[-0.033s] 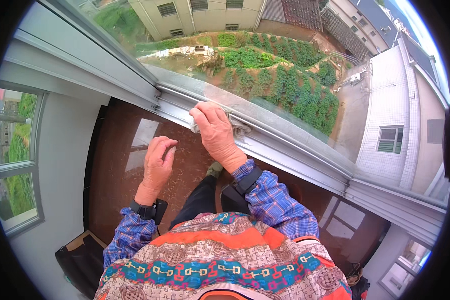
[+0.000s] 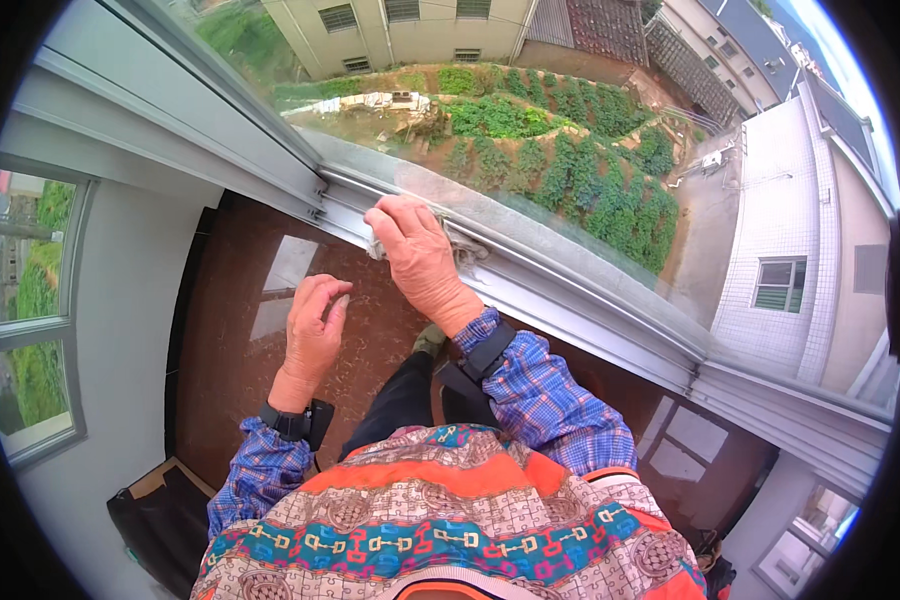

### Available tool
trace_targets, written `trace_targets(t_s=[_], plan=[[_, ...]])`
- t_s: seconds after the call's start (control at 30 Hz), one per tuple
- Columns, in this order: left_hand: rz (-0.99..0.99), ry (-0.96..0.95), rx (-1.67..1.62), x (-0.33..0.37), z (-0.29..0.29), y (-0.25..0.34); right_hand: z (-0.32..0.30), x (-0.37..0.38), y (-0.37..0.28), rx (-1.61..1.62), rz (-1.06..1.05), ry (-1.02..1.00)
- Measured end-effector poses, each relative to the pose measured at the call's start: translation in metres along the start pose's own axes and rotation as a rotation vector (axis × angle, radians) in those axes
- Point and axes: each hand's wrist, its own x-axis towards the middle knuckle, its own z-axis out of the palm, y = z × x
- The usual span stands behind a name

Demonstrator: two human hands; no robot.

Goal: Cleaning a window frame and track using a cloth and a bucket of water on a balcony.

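Note:
My right hand (image 2: 422, 258) is closed over a crumpled greyish-white cloth (image 2: 466, 250), pressing it onto the white metal window track (image 2: 560, 292). Cloth bunches out past the fingers on both sides. To the left, my left hand (image 2: 315, 322) hangs in the air over the floor, apart from the track. Its fingers are loosely bent, the thumb stands off from them, and nothing shows in it.
A tall glass pane (image 2: 370, 160) rises beyond the track, with garden plots and buildings outside. The white window frame (image 2: 160, 110) runs up at left. Below lies a glossy brown floor (image 2: 240, 270). A dark box-like object (image 2: 160, 520) stands at lower left.
My right hand has slid a little to the left along the track with the cloth. The left hand has hardly moved.

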Motion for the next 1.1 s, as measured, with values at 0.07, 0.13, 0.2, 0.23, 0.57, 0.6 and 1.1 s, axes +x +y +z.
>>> trace_targets(t_s=[0.07, 0.13, 0.2, 0.23, 0.57, 0.6, 1.1], plan=[[-0.033, 0.033, 0.006, -0.005, -0.008, -0.007, 0.029, 0.028, -0.004, 0.052, -0.031, -0.047], [-0.042, 0.076, 0.036, -0.005, -0.014, -0.012, 0.048, 0.031, -0.006, 0.089, -0.05, -0.088], [-0.033, 0.084, 0.025, 0.003, -0.017, -0.009, 0.064, 0.017, 0.003, -0.188, -0.15, -0.118], [-0.041, 0.105, 0.024, 0.004, -0.018, -0.014, 0.063, 0.015, 0.002, -0.183, -0.152, -0.127], [0.168, 0.042, -0.122, 0.057, 0.032, 0.01, -0.136, -0.109, 0.013, -0.457, 0.23, -0.316], [0.183, 0.025, -0.117, 0.059, 0.038, 0.014, -0.157, -0.124, 0.013, -0.501, 0.265, -0.321], [0.2, -0.012, -0.058, 0.045, 0.044, 0.013, -0.054, -0.054, 0.004, -0.371, 0.144, -0.248]])
